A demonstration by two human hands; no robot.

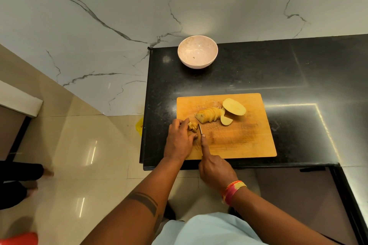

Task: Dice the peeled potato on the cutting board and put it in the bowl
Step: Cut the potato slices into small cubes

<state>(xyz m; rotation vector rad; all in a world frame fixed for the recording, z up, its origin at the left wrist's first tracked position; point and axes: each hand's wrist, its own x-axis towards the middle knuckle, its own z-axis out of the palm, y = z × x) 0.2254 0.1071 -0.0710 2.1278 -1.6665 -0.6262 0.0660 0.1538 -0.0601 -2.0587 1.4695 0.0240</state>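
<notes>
Several potato pieces [192, 126] lie pinched under the curled fingers of the left hand [180, 141] at the near-left corner of the wooden cutting board [245, 141], with the knife blade [200, 129] just to their right, running away from the person. The right hand [216, 169] grips the handle, forefinger along the spine. Farther along the board lie a sliced half [210, 114] and an uncut half [234, 106]; the bowl [197, 52] stands well apart beyond, apparently still without potato.
</notes>
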